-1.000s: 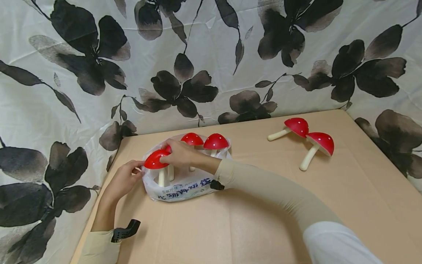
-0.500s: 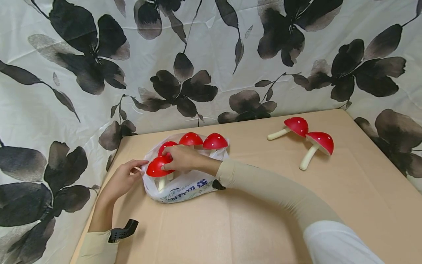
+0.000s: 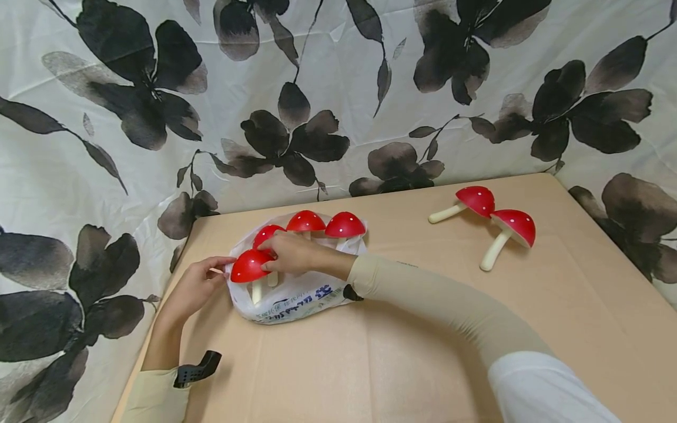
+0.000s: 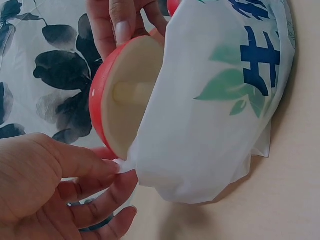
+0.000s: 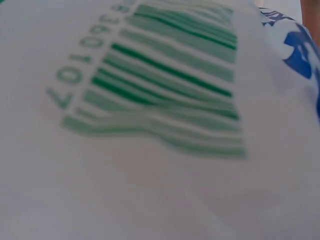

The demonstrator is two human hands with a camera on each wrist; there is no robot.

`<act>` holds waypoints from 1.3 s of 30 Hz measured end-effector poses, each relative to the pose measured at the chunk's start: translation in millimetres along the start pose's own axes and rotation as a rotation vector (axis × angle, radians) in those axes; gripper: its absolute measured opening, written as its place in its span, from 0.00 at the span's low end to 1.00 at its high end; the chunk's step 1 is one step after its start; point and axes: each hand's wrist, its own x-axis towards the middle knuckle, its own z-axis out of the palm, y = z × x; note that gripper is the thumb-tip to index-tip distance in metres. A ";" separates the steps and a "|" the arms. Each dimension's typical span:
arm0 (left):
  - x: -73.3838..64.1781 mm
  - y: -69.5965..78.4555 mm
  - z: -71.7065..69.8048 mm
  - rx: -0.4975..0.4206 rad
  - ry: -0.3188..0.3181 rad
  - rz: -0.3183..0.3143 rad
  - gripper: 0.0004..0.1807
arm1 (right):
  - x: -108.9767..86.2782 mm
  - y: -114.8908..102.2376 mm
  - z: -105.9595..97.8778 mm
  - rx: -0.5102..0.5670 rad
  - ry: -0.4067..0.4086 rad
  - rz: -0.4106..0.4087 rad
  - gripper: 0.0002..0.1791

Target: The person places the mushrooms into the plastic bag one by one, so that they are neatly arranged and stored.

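A white plastic bag (image 3: 304, 299) with blue print lies on the table, its mouth spread around several red-capped toy mushrooms. My left hand (image 3: 195, 288) pinches the bag's left edge between thumb and fingers, as the left wrist view shows. With my right hand (image 3: 293, 252) reaching over the bag, I grip the cap of the front-left mushroom (image 3: 248, 266) by its right side. That cap's pale hollow underside and stem (image 4: 132, 92) face the bag in the left wrist view. Behind it stand more mushrooms (image 3: 307, 221) with stems down in the bag. The right wrist view holds only bag plastic with a green barcode (image 5: 165, 85).
Two more toy mushrooms (image 3: 513, 229) lie on their sides at the back right of the tan table (image 3: 423, 364). A white cloth with dark flowers (image 3: 291, 147) hangs behind the table and along its left side.
The front-left mushroom has tipped and shifted slightly down with my right hand, then a little left. The red cap behind it shows more now. My left hand keeps its pinch on the bag.
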 end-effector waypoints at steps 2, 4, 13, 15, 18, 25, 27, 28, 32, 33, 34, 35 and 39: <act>-0.5 -1.0 0.0 -0.015 -0.004 -0.026 0.20 | 0.3 1.1 -0.1 0.018 -0.016 -0.024 0.33; -1.1 -2.0 0.0 -0.022 -0.003 -0.045 0.19 | 0.6 2.3 -0.5 0.048 -0.023 -0.034 0.32; 1.5 -5.5 2.1 -0.029 0.007 -0.038 0.20 | -5.3 11.3 -5.4 0.124 -0.025 -0.013 0.24; 2.6 -5.4 2.3 -0.024 0.010 -0.036 0.20 | -9.3 13.3 -8.6 0.123 -0.023 -0.017 0.22; 3.3 -4.0 2.3 -0.020 0.010 -0.042 0.20 | -16.3 17.0 -13.3 0.109 -0.029 -0.028 0.20; 3.5 -3.6 2.5 -0.013 0.012 -0.038 0.19 | -35.5 29.4 -22.0 0.142 -0.032 -0.051 0.20; 3.2 -3.5 2.3 -0.007 0.014 -0.029 0.19 | -42.9 31.7 -25.9 0.153 -0.026 -0.052 0.20; 3.1 -3.4 2.1 -0.006 0.015 -0.026 0.19 | -46.4 33.1 -27.7 0.154 -0.021 -0.051 0.19; 2.4 -3.0 1.8 -0.006 0.017 -0.021 0.18 | -61.2 38.9 -35.2 0.155 -0.013 -0.042 0.18; 2.1 -2.9 1.9 -0.006 0.017 -0.021 0.18 | -64.9 40.8 -37.0 0.153 -0.009 -0.041 0.18; 2.0 -2.8 2.0 -0.006 0.017 -0.020 0.18 | -68.8 42.7 -38.9 0.149 -0.002 -0.039 0.17; 2.0 -2.8 2.0 -0.006 0.017 -0.019 0.19 | -72.9 44.8 -40.8 0.145 0.002 -0.040 0.17; 2.2 -1.6 2.2 -0.007 0.020 -0.012 0.18 | -91.1 55.2 -48.0 0.144 0.026 -0.027 0.17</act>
